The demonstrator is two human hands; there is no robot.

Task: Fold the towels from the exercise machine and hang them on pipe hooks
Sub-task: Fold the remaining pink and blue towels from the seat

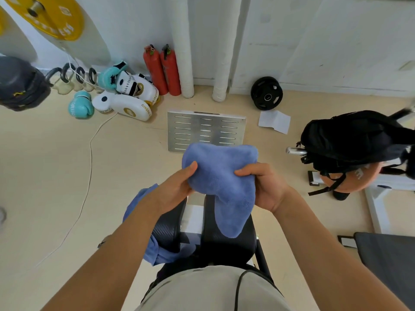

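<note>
The fingers of the left hand point(177, 187) and right hand point(262, 182) were hidden behind the blue towel point(221, 176) they gripped; only the thumbs showed. A second blue towel point(157, 252) lay partly covered by the left forearm and the black padded seat point(226, 245). The yellow weight plate point(52, 15) was cut off by the top edge. The backpack point(352, 140) hid most of an orange plate point(359, 178). Lettering on the white pads point(125, 106) was too small to read fully.

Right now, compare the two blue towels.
The held towel is up in the air, gripped by the left hand and right hand; the other towel lies draped on the machine's black pads, untouched. The held one shows nearly whole; the other is partly hidden by the left arm. Both are blue.
</note>
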